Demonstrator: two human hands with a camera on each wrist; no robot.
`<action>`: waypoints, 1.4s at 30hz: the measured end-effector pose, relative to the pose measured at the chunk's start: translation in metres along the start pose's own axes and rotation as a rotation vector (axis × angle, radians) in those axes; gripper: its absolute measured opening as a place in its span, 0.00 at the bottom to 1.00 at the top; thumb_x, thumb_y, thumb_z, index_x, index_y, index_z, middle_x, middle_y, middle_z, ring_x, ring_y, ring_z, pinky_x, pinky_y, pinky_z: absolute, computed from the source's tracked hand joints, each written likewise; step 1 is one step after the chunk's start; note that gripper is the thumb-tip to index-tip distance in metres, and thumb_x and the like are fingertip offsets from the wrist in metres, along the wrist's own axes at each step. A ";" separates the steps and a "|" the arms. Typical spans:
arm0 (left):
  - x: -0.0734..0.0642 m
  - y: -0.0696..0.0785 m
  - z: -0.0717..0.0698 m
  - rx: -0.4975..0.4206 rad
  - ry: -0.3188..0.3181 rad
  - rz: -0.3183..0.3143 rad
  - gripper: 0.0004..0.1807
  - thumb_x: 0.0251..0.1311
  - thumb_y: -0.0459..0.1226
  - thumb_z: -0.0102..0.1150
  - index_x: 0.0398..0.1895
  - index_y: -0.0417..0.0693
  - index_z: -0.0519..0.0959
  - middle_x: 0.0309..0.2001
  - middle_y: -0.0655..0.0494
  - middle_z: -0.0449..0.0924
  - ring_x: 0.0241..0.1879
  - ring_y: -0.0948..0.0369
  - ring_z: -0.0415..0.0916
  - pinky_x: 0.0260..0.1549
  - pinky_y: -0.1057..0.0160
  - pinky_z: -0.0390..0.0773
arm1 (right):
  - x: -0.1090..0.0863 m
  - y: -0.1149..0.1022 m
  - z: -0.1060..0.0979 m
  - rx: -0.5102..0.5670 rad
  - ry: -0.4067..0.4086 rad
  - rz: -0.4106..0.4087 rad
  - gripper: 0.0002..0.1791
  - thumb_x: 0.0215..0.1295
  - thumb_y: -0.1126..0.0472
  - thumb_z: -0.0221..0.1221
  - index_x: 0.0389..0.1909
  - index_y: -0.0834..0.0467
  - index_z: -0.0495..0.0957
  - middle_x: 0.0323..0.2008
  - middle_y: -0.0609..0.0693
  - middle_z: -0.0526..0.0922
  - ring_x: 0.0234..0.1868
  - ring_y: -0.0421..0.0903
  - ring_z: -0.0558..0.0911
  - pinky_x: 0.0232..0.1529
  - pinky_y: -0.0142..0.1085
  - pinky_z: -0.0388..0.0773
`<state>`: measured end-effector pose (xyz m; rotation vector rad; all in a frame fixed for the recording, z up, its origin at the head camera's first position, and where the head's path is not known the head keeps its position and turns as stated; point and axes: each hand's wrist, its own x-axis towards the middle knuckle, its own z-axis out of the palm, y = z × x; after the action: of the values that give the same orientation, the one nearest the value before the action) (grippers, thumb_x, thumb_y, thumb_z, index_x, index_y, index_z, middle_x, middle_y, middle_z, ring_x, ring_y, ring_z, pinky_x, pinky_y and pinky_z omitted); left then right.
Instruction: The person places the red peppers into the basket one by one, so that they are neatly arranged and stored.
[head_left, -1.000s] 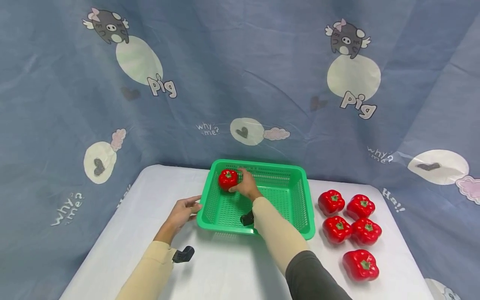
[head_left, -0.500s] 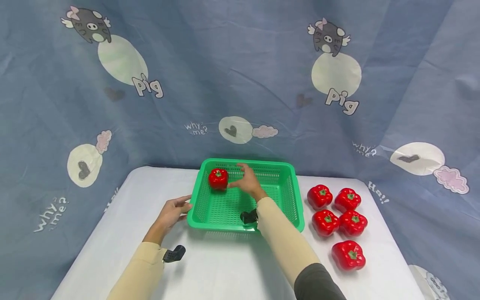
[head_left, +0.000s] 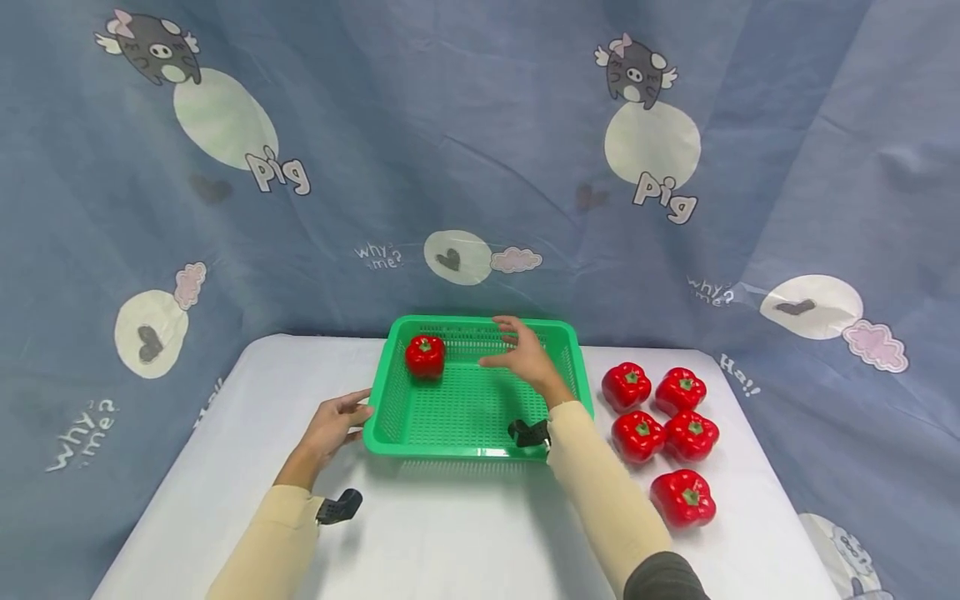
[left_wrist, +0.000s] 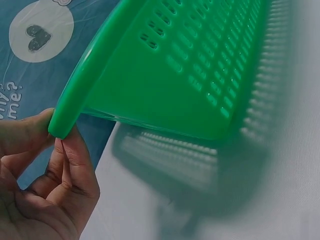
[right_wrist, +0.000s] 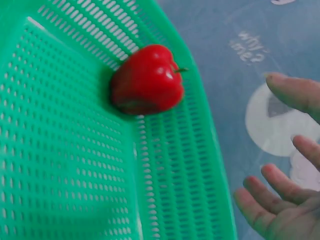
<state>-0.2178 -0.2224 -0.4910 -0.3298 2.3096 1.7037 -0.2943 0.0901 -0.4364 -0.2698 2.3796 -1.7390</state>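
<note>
Right hand hung over the green basket, fingers spread, apart from the red pepper sitting in the far-left corner. Left hand pinched the basket's left rim. Five more red peppers sat on the white counter, right of the basket: four bunched, one nearer.

- Red pepper in a corner of the slotted green basket
- Right hand, fingers spread, apart from the pepper
- Blue printed cloth behind
</note>
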 end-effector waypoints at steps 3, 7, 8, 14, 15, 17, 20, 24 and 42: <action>0.001 0.001 -0.001 -0.003 0.002 -0.005 0.27 0.61 0.40 0.53 0.65 0.47 0.63 0.47 0.48 0.71 0.40 0.62 0.74 0.42 0.62 0.77 | -0.007 -0.002 -0.012 0.017 -0.006 -0.034 0.43 0.45 0.63 0.70 0.64 0.52 0.61 0.65 0.56 0.59 0.65 0.56 0.60 0.57 0.51 0.66; 0.002 0.002 -0.001 -0.003 -0.005 -0.012 0.28 0.61 0.41 0.53 0.65 0.47 0.63 0.48 0.48 0.71 0.40 0.63 0.74 0.42 0.62 0.77 | -0.021 -0.001 -0.029 0.018 -0.006 -0.076 0.43 0.46 0.64 0.69 0.64 0.54 0.60 0.64 0.58 0.59 0.64 0.59 0.60 0.60 0.53 0.62; 0.002 0.002 -0.001 -0.003 -0.005 -0.015 0.28 0.61 0.40 0.53 0.65 0.47 0.63 0.48 0.48 0.71 0.40 0.63 0.74 0.42 0.62 0.77 | -0.024 0.000 -0.033 0.013 -0.007 -0.084 0.42 0.46 0.64 0.69 0.64 0.54 0.60 0.64 0.58 0.59 0.64 0.60 0.60 0.60 0.53 0.62; 0.002 0.002 0.001 -0.011 -0.003 -0.013 0.27 0.61 0.39 0.53 0.64 0.47 0.63 0.48 0.47 0.71 0.38 0.63 0.75 0.40 0.63 0.78 | -0.046 0.005 -0.056 -0.031 0.017 -0.054 0.40 0.47 0.63 0.68 0.63 0.50 0.61 0.64 0.55 0.60 0.64 0.58 0.62 0.60 0.49 0.63; 0.002 0.002 0.002 -0.012 -0.002 -0.012 0.27 0.61 0.39 0.53 0.64 0.47 0.63 0.48 0.47 0.71 0.38 0.63 0.75 0.40 0.63 0.78 | -0.049 0.006 -0.059 -0.038 0.023 -0.048 0.40 0.47 0.63 0.68 0.63 0.49 0.61 0.64 0.55 0.61 0.64 0.57 0.62 0.60 0.49 0.63; 0.002 0.003 0.001 -0.011 -0.001 -0.008 0.27 0.61 0.39 0.53 0.64 0.46 0.63 0.48 0.47 0.71 0.38 0.63 0.75 0.40 0.63 0.78 | -0.054 0.008 -0.065 -0.059 0.027 -0.050 0.40 0.48 0.63 0.68 0.63 0.49 0.61 0.64 0.54 0.61 0.64 0.56 0.62 0.61 0.49 0.63; 0.003 0.002 0.001 -0.011 0.003 -0.010 0.28 0.61 0.39 0.54 0.64 0.46 0.63 0.48 0.47 0.71 0.38 0.64 0.75 0.40 0.62 0.78 | -0.062 0.012 -0.072 -0.079 0.037 -0.057 0.38 0.49 0.63 0.67 0.62 0.49 0.62 0.63 0.53 0.63 0.64 0.56 0.62 0.62 0.50 0.60; 0.003 0.003 0.000 -0.016 -0.002 -0.007 0.28 0.61 0.39 0.53 0.64 0.46 0.63 0.48 0.47 0.71 0.38 0.64 0.75 0.41 0.62 0.78 | -0.073 0.018 -0.083 -0.114 0.056 -0.066 0.39 0.48 0.61 0.68 0.62 0.51 0.62 0.62 0.55 0.64 0.63 0.58 0.62 0.62 0.52 0.60; 0.003 -0.001 0.001 -0.003 0.010 0.006 0.29 0.60 0.41 0.54 0.64 0.46 0.63 0.50 0.46 0.71 0.41 0.62 0.74 0.43 0.61 0.76 | -0.131 0.044 -0.135 -0.139 0.149 0.021 0.40 0.46 0.54 0.69 0.62 0.51 0.62 0.60 0.57 0.67 0.62 0.58 0.63 0.58 0.56 0.63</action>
<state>-0.2202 -0.2220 -0.4929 -0.3331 2.3171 1.7122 -0.2035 0.2608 -0.4323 -0.1376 2.6029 -1.6402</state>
